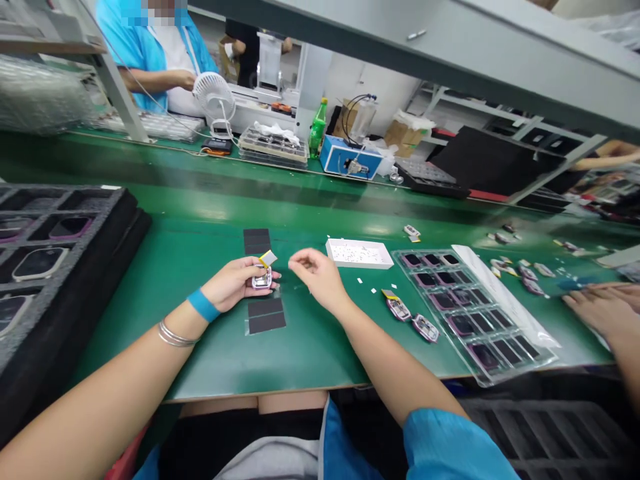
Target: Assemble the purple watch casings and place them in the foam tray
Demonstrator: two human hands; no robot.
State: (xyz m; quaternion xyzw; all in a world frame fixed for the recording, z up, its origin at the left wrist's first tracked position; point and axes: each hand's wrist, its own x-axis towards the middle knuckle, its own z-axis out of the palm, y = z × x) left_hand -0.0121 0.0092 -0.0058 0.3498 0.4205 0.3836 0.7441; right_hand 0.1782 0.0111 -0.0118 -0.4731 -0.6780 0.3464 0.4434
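My left hand (234, 285) grips an opened watch case (262, 283) with a pale purple rim, its inner parts facing up. A small silver and yellow battery (269, 259) sticks out at the case's upper edge, beside my left thumb. To the right, apart from the case, my right hand (319, 277) is raised over the table with thumb and fingertips pinched together. Whatever sits in that pinch is too small to make out. Black adhesive sheets (267, 316) lie just below the left hand, and another black sheet (257, 241) lies above it.
A white box (388, 260) of tiny pieces stands right of my hands. Two opened watch cases (399, 308) lie near a clear tray (483, 381) of dark screens. Black foam trays (127, 220) are stacked at left. Another person's hand (600, 310) is at far right; a fan (214, 93) stands behind.
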